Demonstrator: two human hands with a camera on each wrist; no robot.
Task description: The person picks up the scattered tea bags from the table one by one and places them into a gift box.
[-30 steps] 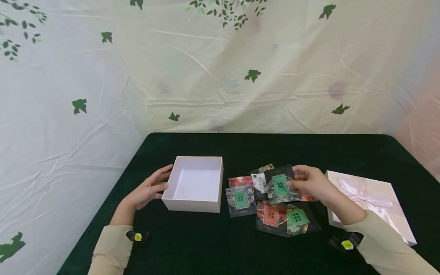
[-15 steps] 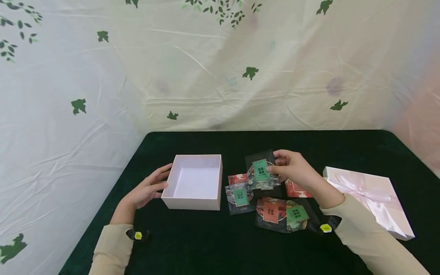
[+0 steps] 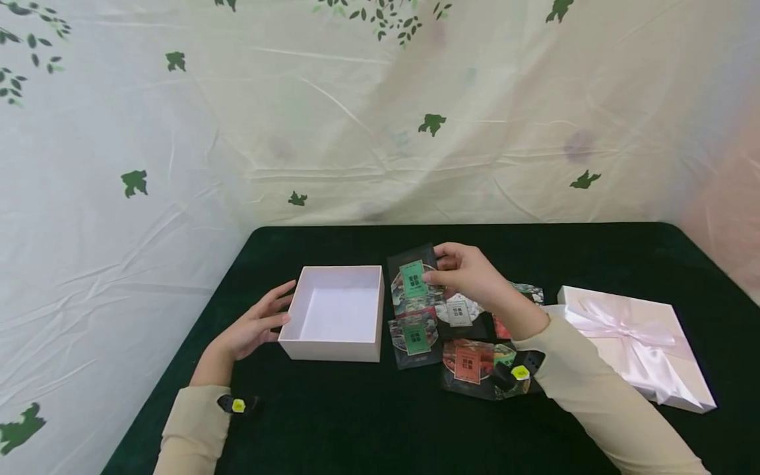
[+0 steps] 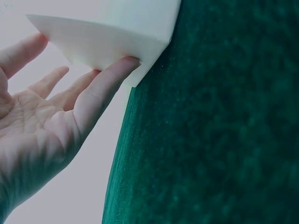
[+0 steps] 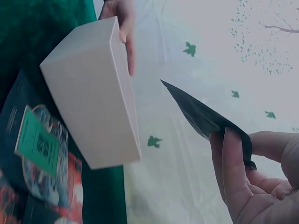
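An open pale box [image 3: 335, 351] with a white inside stands left of the middle. My left hand [image 3: 254, 328] rests with extended fingers along its left side; in the left wrist view the fingertips touch the box wall [image 4: 107, 46]. My right hand [image 3: 472, 274] pinches a flat black sachet [image 3: 413, 280] with a green label between thumb and fingers, just right of the box. The right wrist view shows this sachet [image 5: 201, 112] nearly edge-on, raised above the box rim. Below it lies another green-labelled sachet [image 3: 415, 338], and a white-labelled one [image 3: 459, 313] is beside that.
A red-labelled sachet [image 3: 468, 366] lies nearer me, with more sachets partly hidden under my right forearm. At the right lies a pale pink box lid [image 3: 647, 323] with a ribbon bow. Dark green cloth [image 3: 332, 422] covers the table; a leaf-patterned curtain [image 3: 356, 132] hangs behind.
My right hand has lifted the green-labelled sachet off the pile and carried it left toward the box, uncovering the white-labelled sachet. The left hand has stayed at the box.
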